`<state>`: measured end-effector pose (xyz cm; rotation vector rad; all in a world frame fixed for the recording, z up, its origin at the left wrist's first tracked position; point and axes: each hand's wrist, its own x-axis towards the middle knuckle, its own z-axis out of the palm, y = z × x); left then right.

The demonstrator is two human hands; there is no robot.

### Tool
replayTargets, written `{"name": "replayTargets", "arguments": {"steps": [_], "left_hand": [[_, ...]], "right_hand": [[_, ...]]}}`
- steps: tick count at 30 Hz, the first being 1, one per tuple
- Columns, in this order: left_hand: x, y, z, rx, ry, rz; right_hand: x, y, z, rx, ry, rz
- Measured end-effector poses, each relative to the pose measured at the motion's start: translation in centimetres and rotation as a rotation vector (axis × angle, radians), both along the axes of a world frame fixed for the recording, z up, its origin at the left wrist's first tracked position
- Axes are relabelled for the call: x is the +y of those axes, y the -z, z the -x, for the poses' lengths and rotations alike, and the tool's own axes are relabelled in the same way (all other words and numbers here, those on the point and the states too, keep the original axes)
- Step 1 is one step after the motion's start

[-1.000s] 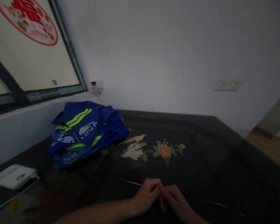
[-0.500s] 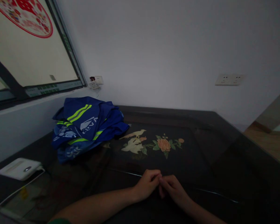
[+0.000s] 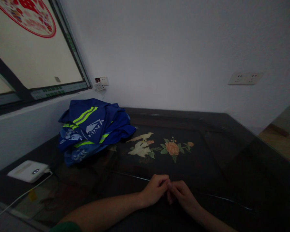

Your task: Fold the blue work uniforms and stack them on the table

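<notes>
My left hand (image 3: 155, 190) and my right hand (image 3: 183, 195) rest together low in the view, over the dark glossy tabletop (image 3: 215, 154). Their fingertips meet, and the fingers of both are curled in. No object shows in either hand, though the undersides are hidden. Just beyond them lies an inlaid picture of pale birds and a pink flower (image 3: 172, 148). A crumpled blue garment (image 3: 94, 125) with yellow-green stripes and white print is heaped to the left, apart from both hands.
A white box-shaped device (image 3: 29, 170) with a white cable (image 3: 21, 196) sits at the table's left. Behind stand a pale wall (image 3: 171, 58) with a double socket (image 3: 245, 78) and a window (image 3: 38, 61) with a red round sticker. Another socket (image 3: 103, 81) is in the corner.
The whole scene has shifted slightly right and up in the view, as my head turned a little. My hands stay together in the same pose; nothing on the table has moved.
</notes>
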<state>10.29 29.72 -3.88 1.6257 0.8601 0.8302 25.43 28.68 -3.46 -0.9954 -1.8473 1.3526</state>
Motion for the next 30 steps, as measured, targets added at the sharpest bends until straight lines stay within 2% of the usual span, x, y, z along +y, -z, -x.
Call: {"name": "replayTargets", "arguments": {"steps": [4, 9, 12, 14, 16, 18, 20, 22, 23, 26, 28, 30], "left_hand": [[-0.1, -0.2, 0.0, 0.020, -0.008, -0.015], [-0.4, -1.0, -0.1, 0.002, 0.024, 0.049], [0.8, -2.9, 1.1, 0.101, 0.127, 0.100], [2.7, -5.2, 3.1, 0.207, 0.114, 0.007], [5.6, -8.0, 6.6, 0.296, -0.105, -0.227], [8.8, -10.9, 11.3, 0.477, -0.523, -0.545], [11.7, -13.1, 16.7, 0.533, -0.775, -0.634], [13.8, -14.0, 21.8, 0.750, -1.085, -0.730], [14.5, -14.0, 23.9, 0.837, -1.167, -0.703], [15.3, -12.8, 28.2, 0.958, -1.224, -0.520], [15.2, -11.9, 29.3, 0.932, -1.227, -0.454], [15.0, -11.6, 29.7, 0.881, -1.249, -0.443]], "right_hand": [[0.0, -0.1, 0.0, -0.011, 0.002, -0.017], [0.0, -0.2, 0.0, -0.009, -0.007, -0.018], [0.0, -0.1, 0.1, -0.001, -0.010, -0.039], [0.0, 0.0, 0.1, -0.013, -0.038, -0.062], [0.0, 0.0, 0.1, -0.034, -0.068, -0.086], [0.1, 0.0, 0.1, -0.051, -0.085, -0.107], [0.1, -0.1, 0.0, -0.059, -0.098, -0.126], [0.0, -0.1, 0.0, -0.065, -0.097, -0.145], [0.0, -0.1, 0.0, -0.067, -0.094, -0.155], [0.0, 0.1, 0.1, -0.073, -0.094, -0.177], [0.1, 0.2, 0.1, -0.070, -0.102, -0.180], [0.2, 0.3, 0.2, -0.065, -0.107, -0.178]]}}
